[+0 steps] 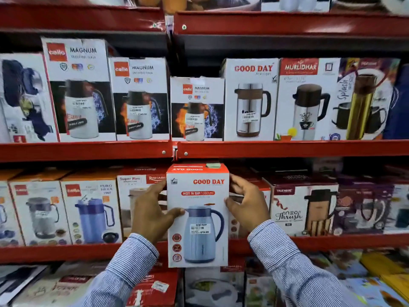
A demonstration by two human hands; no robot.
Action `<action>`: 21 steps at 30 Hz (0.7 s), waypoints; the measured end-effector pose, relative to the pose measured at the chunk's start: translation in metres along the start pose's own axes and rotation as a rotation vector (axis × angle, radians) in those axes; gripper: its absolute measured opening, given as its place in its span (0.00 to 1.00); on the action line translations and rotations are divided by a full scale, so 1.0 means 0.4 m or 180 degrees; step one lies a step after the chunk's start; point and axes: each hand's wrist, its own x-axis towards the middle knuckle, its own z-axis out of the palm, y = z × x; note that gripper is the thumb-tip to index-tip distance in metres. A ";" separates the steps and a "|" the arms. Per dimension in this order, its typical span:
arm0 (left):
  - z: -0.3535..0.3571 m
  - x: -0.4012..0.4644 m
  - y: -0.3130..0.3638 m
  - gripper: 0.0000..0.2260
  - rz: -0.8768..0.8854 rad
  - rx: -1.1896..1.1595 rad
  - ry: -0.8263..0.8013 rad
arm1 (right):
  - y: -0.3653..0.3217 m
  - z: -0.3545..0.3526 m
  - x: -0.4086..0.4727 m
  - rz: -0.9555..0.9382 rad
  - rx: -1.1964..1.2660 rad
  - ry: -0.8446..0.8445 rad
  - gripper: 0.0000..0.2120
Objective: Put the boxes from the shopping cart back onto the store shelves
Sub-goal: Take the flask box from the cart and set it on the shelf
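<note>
A white and orange Good Day flask box (pixel 197 216) with a blue jug pictured on it is held upright in front of the middle shelf. My left hand (pixel 152 212) grips its left side, thumb on the front face. My right hand (pixel 246 204) grips its right side, fingers curled around the edge. The box's top sits just under the red shelf rail (pixel 287 149). The shopping cart is out of view.
The upper shelf is packed with Cello Magnum boxes (pixel 141 98), a Good Day box (pixel 250 99) and a Murlidhar box (pixel 307 98). Cello jug boxes (pixel 90 212) and a Trueware box (pixel 303 209) flank the held box. More boxes fill the lowest shelf (pixel 155 286).
</note>
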 end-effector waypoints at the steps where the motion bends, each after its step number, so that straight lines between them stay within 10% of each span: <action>1: 0.006 0.008 0.000 0.36 0.0007 -0.0042 -0.0029 | 0.003 0.001 0.010 0.0025 0.0007 0.0016 0.31; 21: 0.172 0.073 -0.074 0.35 0.0022 -0.0058 0.0234 | 0.081 0.072 0.156 0.0294 -0.0937 0.0341 0.32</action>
